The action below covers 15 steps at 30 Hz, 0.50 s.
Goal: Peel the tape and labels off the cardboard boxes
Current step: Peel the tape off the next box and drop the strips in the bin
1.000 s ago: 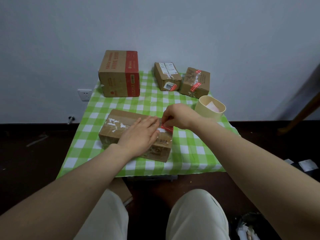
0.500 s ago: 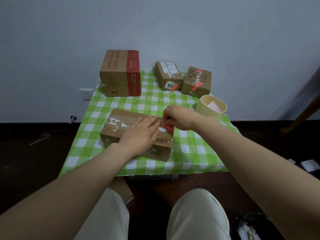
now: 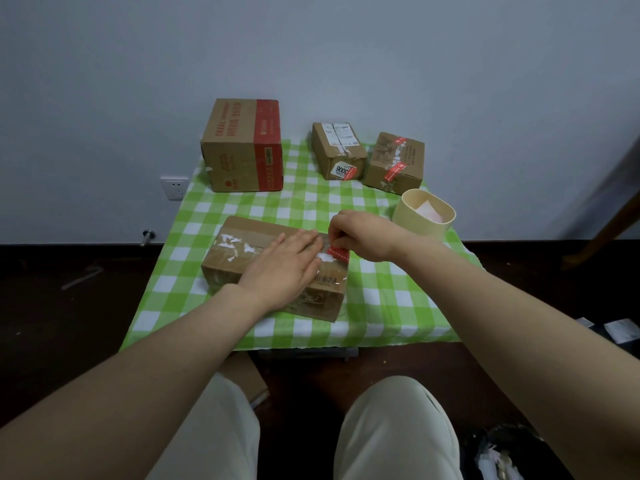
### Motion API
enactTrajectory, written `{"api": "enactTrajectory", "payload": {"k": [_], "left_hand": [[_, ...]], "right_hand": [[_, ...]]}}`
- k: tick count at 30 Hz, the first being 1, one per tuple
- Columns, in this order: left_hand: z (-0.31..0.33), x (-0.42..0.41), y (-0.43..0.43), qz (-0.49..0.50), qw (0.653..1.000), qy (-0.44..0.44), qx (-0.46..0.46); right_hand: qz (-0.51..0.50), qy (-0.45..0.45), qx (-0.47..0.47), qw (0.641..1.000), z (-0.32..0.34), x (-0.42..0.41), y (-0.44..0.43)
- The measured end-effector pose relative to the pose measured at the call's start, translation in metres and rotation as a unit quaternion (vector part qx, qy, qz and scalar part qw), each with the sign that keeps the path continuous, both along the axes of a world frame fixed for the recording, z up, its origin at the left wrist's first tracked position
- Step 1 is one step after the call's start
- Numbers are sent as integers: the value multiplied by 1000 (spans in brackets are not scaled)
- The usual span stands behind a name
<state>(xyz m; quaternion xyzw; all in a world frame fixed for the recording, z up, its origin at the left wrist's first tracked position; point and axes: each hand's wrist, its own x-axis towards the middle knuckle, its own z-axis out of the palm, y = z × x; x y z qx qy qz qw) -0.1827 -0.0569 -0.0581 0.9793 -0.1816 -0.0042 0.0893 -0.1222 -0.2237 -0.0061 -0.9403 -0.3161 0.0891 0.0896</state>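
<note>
While the left hand (image 3: 284, 268) lies flat, fingers straight, on top of the near cardboard box (image 3: 239, 252), the right hand (image 3: 360, 235) pinches the edge of a red label (image 3: 339, 252) at the box's right end. That box sits on the green checked surface (image 3: 381, 299), near a round tan tub (image 3: 420, 223).

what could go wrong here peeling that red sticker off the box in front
1. The red and white label, pinched at its edge by the right hand, may tear and leave scraps, like the white remnants already on the flat brown cardboard box.
2. Only the flat left hand pins the box; a hard pull could slide it on the green checked cloth.
3. The cream round container stands close behind the right hand and could get knocked.
</note>
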Motion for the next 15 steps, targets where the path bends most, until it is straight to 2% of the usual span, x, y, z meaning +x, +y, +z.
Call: {"api": "enactTrajectory", "payload": {"k": [15], "left_hand": [[-1,1,0,-1,1000,-2,1]], "right_hand": [[-7,19,88,996,-2,-6,-14]]}}
